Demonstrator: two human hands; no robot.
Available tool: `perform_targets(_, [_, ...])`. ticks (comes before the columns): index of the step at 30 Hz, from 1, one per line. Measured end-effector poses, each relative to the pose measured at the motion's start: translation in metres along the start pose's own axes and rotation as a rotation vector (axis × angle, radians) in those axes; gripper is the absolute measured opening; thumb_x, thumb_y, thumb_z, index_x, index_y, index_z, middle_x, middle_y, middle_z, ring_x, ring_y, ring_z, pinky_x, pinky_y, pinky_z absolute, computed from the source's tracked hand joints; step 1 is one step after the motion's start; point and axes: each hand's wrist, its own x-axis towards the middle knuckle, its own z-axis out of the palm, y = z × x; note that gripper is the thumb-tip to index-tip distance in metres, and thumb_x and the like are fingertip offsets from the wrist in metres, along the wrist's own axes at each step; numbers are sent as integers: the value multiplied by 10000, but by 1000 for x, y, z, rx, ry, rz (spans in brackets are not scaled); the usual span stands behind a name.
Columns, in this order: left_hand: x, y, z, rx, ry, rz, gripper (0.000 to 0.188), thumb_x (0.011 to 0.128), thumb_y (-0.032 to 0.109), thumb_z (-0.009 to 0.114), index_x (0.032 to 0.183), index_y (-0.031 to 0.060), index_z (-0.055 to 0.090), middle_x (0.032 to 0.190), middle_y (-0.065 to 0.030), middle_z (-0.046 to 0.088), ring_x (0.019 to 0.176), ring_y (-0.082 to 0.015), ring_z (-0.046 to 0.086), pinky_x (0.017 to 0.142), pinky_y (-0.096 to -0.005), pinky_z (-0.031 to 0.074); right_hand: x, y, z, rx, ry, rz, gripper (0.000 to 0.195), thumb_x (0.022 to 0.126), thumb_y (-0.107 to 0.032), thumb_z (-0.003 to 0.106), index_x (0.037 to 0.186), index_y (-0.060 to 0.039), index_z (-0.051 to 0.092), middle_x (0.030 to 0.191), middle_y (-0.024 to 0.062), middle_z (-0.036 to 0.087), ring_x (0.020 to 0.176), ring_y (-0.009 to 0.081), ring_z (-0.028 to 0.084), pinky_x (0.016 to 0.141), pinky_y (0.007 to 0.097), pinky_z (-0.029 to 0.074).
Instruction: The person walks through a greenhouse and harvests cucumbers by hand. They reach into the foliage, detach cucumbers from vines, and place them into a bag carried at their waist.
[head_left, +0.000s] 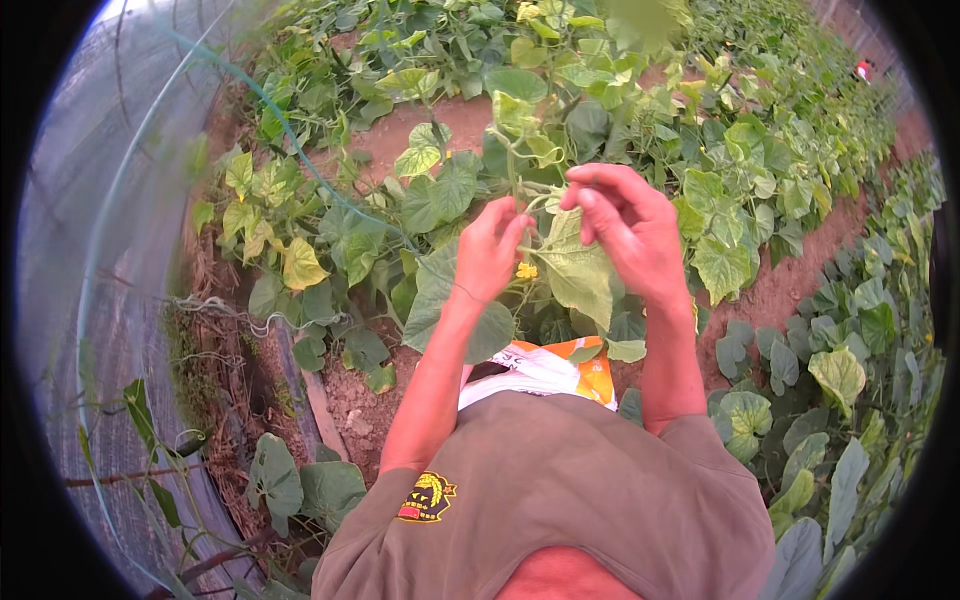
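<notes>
My left hand (491, 251) pinches a pale green vine stem (513, 174) between thumb and fingers. It stands upright, with curling tendrils and a young leaf (514, 114) above my grip. Just right of the stem is my right hand (626, 225), thumb and fingertips drawn close together beside a tendril. Whether it holds the tendril cannot be told. Below and between my hands hangs a broad yellow-green leaf (576, 266). A yellow flower (526, 270) shows beside its stalk.
A white and orange printed bag (540, 367) lies at my waist. Leafy vines grow in rows over reddish soil (806, 262). On the left are plastic sheeting (127, 300), a blue-green cord (300, 150) crossing towards my left wrist, and a wooden stake (296, 390).
</notes>
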Motion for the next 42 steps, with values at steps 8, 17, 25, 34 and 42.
perform_targets(8, [-12, 13, -4, -373, -113, 11, 225, 1036, 75, 579, 1236, -27, 589, 1078, -115, 715, 965, -168, 679, 826, -299, 576, 37, 33, -20, 152, 135, 88, 194, 1040, -138, 595, 1150, 7, 664, 894, 58, 702, 672, 86, 625, 530, 216, 478])
perform_targets(17, [-19, 17, -7, 116, -257, 99, 109, 960, -2, 640, 1046, -47, 691, 875, -61, 661, 782, -145, 623, 735, -280, 509, 90, -4, -14, -27, -413, 37, 215, 1005, -162, 603, 1085, 19, 686, 908, 84, 730, 761, 133, 708, 665, 281, 576])
perform_targets(25, [-5, 45, -1, 524, 38, 292, 251, 1019, 173, 612, 1107, -56, 663, 867, -147, 706, 704, -148, 627, 644, -319, 484, 30, -71, 10, -740, -411, -305, 171, 914, -98, 600, 1027, 15, 662, 934, 223, 705, 861, 416, 686, 745, 456, 557])
perform_targets(34, [-7, 28, 9, -339, -72, -34, 227, 1053, 165, 583, 1201, 25, 684, 990, -66, 751, 802, -81, 613, 721, -246, 510, 14, 22, -35, 144, -54, 143, 192, 1032, -105, 575, 1145, 23, 664, 899, 58, 703, 710, 95, 663, 601, 240, 538])
perform_targets(42, [-12, -3, 21, -188, -173, 71, 169, 1009, 54, 632, 1147, -11, 703, 1022, -43, 716, 870, -100, 647, 777, -240, 521, 15, 36, -28, 95, 77, 122, 178, 995, -98, 619, 1108, 30, 666, 937, 38, 695, 741, 92, 635, 630, 243, 518])
